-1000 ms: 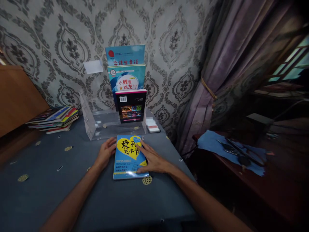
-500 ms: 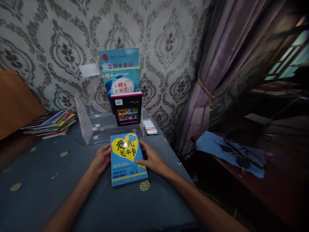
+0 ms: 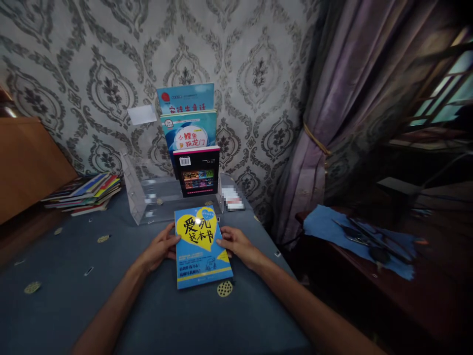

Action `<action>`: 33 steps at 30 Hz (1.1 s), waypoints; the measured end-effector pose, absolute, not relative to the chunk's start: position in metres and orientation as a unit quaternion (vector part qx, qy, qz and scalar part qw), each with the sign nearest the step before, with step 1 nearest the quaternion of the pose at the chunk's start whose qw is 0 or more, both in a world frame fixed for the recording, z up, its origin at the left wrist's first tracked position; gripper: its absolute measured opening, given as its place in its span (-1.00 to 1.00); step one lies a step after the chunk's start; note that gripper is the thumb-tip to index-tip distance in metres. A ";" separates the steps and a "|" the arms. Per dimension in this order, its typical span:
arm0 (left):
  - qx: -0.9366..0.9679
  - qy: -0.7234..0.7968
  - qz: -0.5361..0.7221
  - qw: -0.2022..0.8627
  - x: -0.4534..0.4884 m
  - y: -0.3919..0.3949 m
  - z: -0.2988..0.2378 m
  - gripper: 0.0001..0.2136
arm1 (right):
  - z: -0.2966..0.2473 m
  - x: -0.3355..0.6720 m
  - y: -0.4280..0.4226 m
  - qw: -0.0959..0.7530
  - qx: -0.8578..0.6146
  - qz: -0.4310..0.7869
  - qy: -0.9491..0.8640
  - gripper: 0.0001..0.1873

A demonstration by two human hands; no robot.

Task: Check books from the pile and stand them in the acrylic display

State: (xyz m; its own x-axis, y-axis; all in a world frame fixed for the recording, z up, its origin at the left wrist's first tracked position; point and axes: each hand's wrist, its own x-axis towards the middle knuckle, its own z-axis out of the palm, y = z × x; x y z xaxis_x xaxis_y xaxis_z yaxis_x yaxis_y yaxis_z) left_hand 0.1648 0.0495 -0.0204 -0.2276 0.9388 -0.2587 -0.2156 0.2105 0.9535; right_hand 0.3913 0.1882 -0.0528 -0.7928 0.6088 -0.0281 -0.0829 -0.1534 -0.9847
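Between my two hands is a blue book [image 3: 201,261] with a large yellow heart on its cover, face up and tilted slightly toward me. My left hand [image 3: 162,246] grips its left edge, thumb on the cover and the other fingers partly hidden behind. On the opposite edge, my right hand [image 3: 238,245] holds it the same way. Just behind stands a clear acrylic book rack [image 3: 135,197]. In its tiers stand a black book [image 3: 198,170] with a barcode, a light-blue book [image 3: 189,128] with a white circle, and another blue book [image 3: 186,97] at the back.
A pile of books [image 3: 86,195] lies at the left beside a brown wooden panel [image 3: 33,167]. A small blurred-out item [image 3: 232,198] sits right of the rack. Beyond the table's right edge, tools lie on a blue cloth [image 3: 325,227] near a tied curtain [image 3: 303,177].
My right hand has shifted down along the book's right edge, and my left thumb now lies on the cover. The whole view has moved slightly.
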 end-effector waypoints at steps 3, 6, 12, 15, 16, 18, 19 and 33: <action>0.342 0.556 0.556 0.513 0.165 0.051 -0.014 -0.11 | -0.051 0.389 0.191 0.256 -0.205 0.721 -0.611 -0.42; 0.368 0.552 0.585 0.468 0.166 0.055 -0.004 -0.10 | -0.043 0.387 0.196 0.289 -0.187 0.694 -0.633 -0.45; 0.449 0.536 0.612 0.369 0.170 0.055 0.025 -0.18 | -0.014 0.385 0.204 0.370 -0.141 0.610 -0.686 -0.51; 0.472 0.522 0.611 0.363 0.172 0.052 0.030 -0.34 | -0.015 0.388 0.204 0.382 -0.139 0.577 -0.708 -0.49; 0.476 0.518 0.607 0.371 0.172 0.051 0.029 -0.39 | -0.018 0.389 0.203 0.381 -0.141 0.571 -0.713 -0.49; 0.477 0.512 0.598 0.391 0.172 0.049 0.025 -0.49 | -0.025 0.391 0.201 0.376 -0.147 0.565 -0.720 -0.53; 0.475 0.510 0.595 0.400 0.172 0.048 0.022 -0.52 | -0.028 0.392 0.200 0.372 -0.150 0.565 -0.721 -0.55; 0.539 0.586 0.517 0.314 0.156 0.080 0.038 -0.61 | -0.019 0.378 0.221 0.363 -0.130 0.576 -0.720 -0.66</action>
